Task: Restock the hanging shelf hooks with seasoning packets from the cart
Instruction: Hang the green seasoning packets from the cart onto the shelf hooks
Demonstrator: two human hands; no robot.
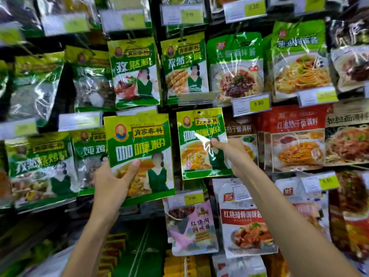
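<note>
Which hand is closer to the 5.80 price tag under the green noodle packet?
Right. The right hand is just below-left of the tag; the left hand is far left, lower.

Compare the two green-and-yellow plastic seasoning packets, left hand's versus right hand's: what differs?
The green-and-yellow left-hand packet fills more of the frame; the right-hand packet looks smaller. The left hand grips its packet's lower left, thumb on the front; the right hand pinches its packet's right edge. Glare streaks the right-hand packet; the left-hand packet reads clean. Both carry the same print.
</note>
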